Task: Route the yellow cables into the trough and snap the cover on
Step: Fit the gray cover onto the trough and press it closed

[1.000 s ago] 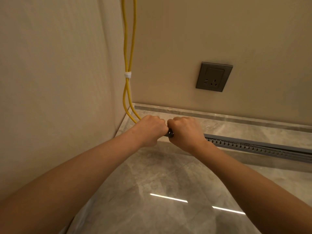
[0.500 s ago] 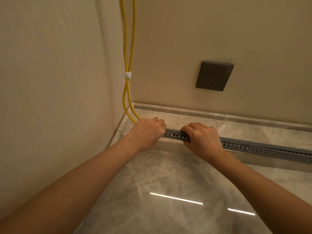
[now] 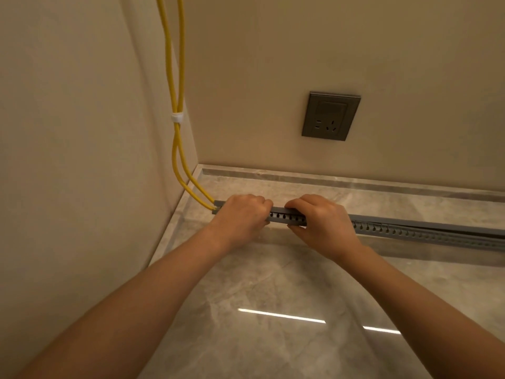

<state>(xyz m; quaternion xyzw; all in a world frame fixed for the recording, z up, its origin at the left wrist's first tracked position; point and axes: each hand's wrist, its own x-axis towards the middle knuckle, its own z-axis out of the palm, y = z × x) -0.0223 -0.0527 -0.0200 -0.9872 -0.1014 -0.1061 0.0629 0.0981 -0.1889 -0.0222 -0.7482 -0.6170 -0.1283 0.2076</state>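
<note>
– Grey marble surface (image 3: 273,283) lies nearest you, glossy, with two bright streaks of light low in the frame. Your forearms reach over it toward the middle.
– And my hands?
– Your left hand (image 3: 240,217) grips the grey trough (image 3: 410,231) near its left end, fingers curled together over the top. Your right hand (image 3: 322,222) is just beside it, fingers curled over the cover (image 3: 281,210), thumb against the slotted near wall.
– Where does the trough lie?
– Flat on the marble, running from centre left out to the right edge. The cover shows on top between your hands. Whether it is seated further right I cannot tell.
– The cables?
– The yellow cables (image 3: 175,77) enter the trough's left end, then climb the corner to the upper left, bound by a white tie (image 3: 177,117). A grey socket (image 3: 330,116) sits on the far wall, upper right.
</note>
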